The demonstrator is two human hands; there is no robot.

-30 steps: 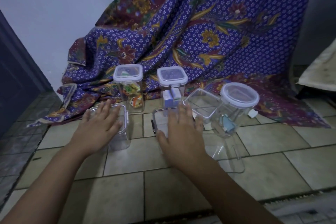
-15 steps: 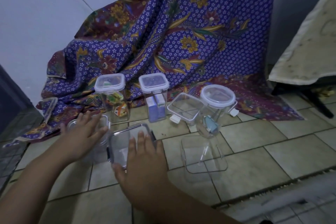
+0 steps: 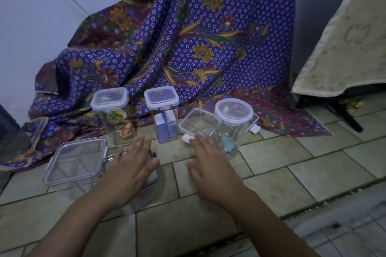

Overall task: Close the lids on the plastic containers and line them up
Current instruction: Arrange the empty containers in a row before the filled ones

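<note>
Head view, left hand (image 3: 129,170): the fingers are straight and spread, released, palm down over a low clear plastic container with dark latches (image 3: 154,176). It grasps nothing.
Head view, right hand (image 3: 211,165): the fingers are straight and close together, released, palm down above the beige tiled floor (image 3: 302,173). The fingertips are just beside the white tab of a loose clear square lid (image 3: 197,124). I cannot tell whether they touch it.
Loose lid: it is tilted and leans against the round clear jar with a white-rimmed lid (image 3: 234,110), which has a pale blue item inside.
Front left: a wide clear square container with its lid on (image 3: 76,160) stands on the floor just left of the left hand.
Back row: a tall clear canister holding coloured packets (image 3: 110,115) and a tall clear canister holding blue-and-white boxes (image 3: 164,115) stand side by side, both lidded. The round jar stands to their right.
Backdrop: a purple floral batik cloth (image 3: 188,48) is draped down a pale wall and spreads onto the floor behind the back row.
Right edge: a cream cloth (image 3: 344,48) hangs there.
</note>
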